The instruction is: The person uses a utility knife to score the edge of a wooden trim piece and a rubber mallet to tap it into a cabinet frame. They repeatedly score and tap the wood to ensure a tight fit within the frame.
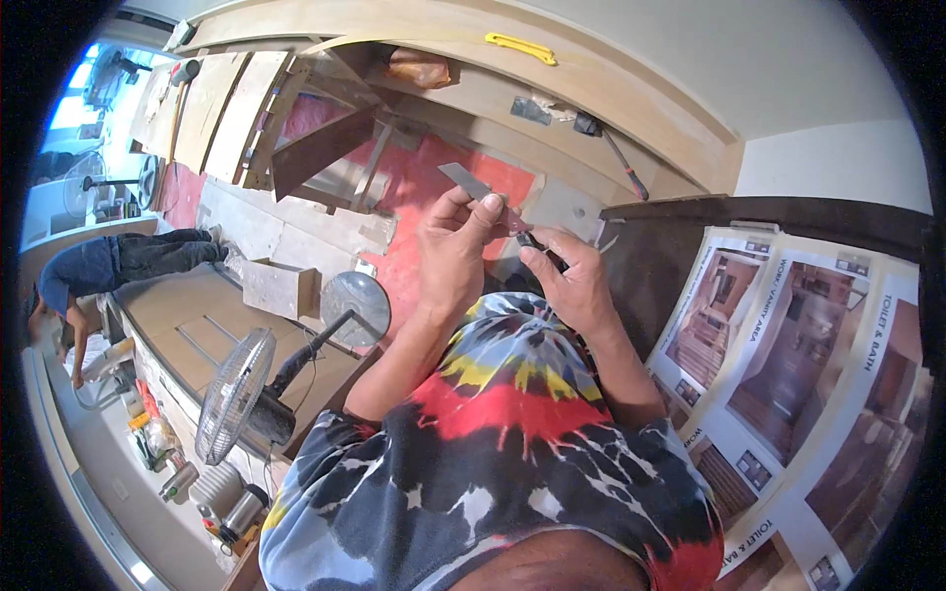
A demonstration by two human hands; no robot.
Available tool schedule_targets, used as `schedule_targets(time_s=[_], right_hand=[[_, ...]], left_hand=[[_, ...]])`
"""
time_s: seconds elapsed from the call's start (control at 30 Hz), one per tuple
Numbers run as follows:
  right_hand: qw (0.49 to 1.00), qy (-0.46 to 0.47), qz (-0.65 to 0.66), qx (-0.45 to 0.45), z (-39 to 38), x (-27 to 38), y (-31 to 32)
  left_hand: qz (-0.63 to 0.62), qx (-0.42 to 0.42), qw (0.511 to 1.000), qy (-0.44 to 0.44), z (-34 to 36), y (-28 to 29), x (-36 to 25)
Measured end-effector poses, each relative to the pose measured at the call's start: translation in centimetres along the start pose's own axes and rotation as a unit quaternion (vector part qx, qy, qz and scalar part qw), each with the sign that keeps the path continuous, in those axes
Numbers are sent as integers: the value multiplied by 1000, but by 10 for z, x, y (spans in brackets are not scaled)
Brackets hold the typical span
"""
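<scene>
In front of my chest, both hands are raised together. My left hand is closed, with thumb and fingers pinching a flat grey blade whose squared end sticks out to the upper left. A reddish-brown part shows past the thumb, toward the other hand. My right hand is closed around a small black handle, its thumb laid along it. The fingers cover the place between blade and handle, so I cannot tell whether they are one tool.
A yellow utility knife lies on the wooden ledge ahead. A long-handled tool rests below it. Printed room pictures hang at right. To the left stand a fan and a wooden box; a person bends farther off.
</scene>
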State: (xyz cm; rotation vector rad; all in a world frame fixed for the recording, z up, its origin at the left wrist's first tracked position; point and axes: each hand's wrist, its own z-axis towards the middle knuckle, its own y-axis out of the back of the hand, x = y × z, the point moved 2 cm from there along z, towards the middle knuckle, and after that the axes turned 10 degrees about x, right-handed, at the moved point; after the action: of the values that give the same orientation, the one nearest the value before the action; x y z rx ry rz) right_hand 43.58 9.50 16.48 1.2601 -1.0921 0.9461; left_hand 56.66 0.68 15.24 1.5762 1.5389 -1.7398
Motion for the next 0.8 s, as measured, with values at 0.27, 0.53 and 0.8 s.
schedule_targets(time_s=[0.27,0.53,0.8], right_hand=[[992,-65,105,-13,15,-3,-14],[991,-94,90,-14,39,-3,-27],[994,-92,35,-40,69,3,-44]], left_hand=[[-23,-6,999,41,18,19,-2],[-11,12,999,34,32,34,-17],[-3,33,999,1,56,59,-30]])
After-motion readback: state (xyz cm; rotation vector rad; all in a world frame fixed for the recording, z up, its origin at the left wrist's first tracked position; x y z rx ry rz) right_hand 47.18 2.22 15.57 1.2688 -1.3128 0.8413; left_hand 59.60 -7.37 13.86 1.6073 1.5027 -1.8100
